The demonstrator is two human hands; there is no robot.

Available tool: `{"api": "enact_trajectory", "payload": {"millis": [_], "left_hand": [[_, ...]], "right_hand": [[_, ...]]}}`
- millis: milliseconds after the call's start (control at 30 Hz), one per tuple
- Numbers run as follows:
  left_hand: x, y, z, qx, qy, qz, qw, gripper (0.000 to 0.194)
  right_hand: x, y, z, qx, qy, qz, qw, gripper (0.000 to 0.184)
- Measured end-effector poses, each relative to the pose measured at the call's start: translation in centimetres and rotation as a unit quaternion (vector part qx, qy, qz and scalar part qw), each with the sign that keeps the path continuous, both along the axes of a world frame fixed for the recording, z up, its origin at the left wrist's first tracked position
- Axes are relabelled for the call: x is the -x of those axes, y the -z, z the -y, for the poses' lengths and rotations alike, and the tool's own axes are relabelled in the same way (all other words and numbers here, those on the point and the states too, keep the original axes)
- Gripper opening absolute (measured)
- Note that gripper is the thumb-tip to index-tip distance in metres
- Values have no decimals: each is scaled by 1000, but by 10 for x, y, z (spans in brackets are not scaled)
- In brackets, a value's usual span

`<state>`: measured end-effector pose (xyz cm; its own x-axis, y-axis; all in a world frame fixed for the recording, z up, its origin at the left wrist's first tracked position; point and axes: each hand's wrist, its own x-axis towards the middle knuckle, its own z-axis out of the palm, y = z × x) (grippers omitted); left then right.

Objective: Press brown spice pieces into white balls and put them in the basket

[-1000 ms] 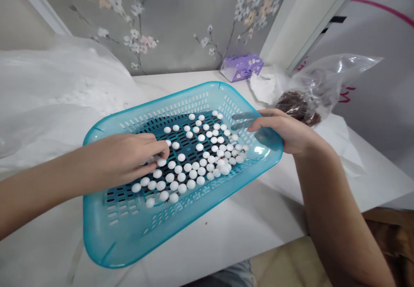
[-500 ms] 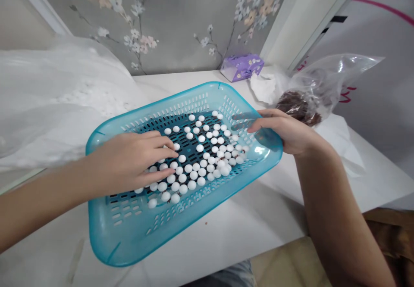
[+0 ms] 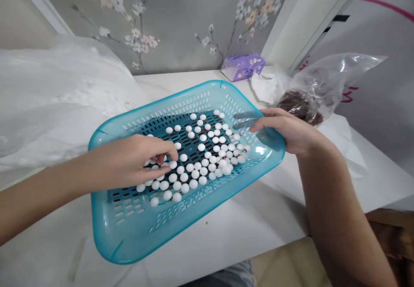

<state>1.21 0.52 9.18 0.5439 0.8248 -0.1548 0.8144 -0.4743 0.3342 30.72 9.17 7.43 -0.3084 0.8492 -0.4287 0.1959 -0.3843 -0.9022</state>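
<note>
A turquoise slotted plastic basket [image 3: 136,231] lies on the white table, with many small white round pieces [image 3: 207,157] spread over its dark bottom. My left hand [image 3: 136,164] reaches into the basket's left half, fingers curled and pinched over white pieces near its fingertips. My right hand [image 3: 286,132] grips the basket's right rim, thumb on top and fingers seen through the plastic.
A big clear plastic bag [image 3: 48,97] covers the table's left side. At the back right stand a purple tissue box [image 3: 242,66], crumpled white paper [image 3: 268,86] and a clear bag of brown bits [image 3: 310,93]. The table edge [image 3: 291,235] runs close to me.
My left hand slid right across the basket bottom, then curled its fingers back into a pinch. The basket shifted slightly right. My right hand kept its hold on the rim.
</note>
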Motion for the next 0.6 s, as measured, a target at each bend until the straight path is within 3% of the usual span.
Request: {"api": "enact_trajectory", "payload": {"millis": [100, 200, 400, 600], "left_hand": [[3, 0, -3, 17, 29, 21, 999, 26], [6, 1, -5, -23, 56, 40, 997, 20], [12, 5, -4, -52, 58, 46, 996, 20], [11, 6, -3, -34, 68, 42, 996, 23]], "right_hand": [[0, 1, 0, -1, 1, 7, 1000, 38], [0, 2, -1, -4, 4, 9, 1000, 36], [0, 1, -1, -3, 18, 0, 1000, 38], [0, 1, 0, 0, 16, -1, 1000, 40]]}}
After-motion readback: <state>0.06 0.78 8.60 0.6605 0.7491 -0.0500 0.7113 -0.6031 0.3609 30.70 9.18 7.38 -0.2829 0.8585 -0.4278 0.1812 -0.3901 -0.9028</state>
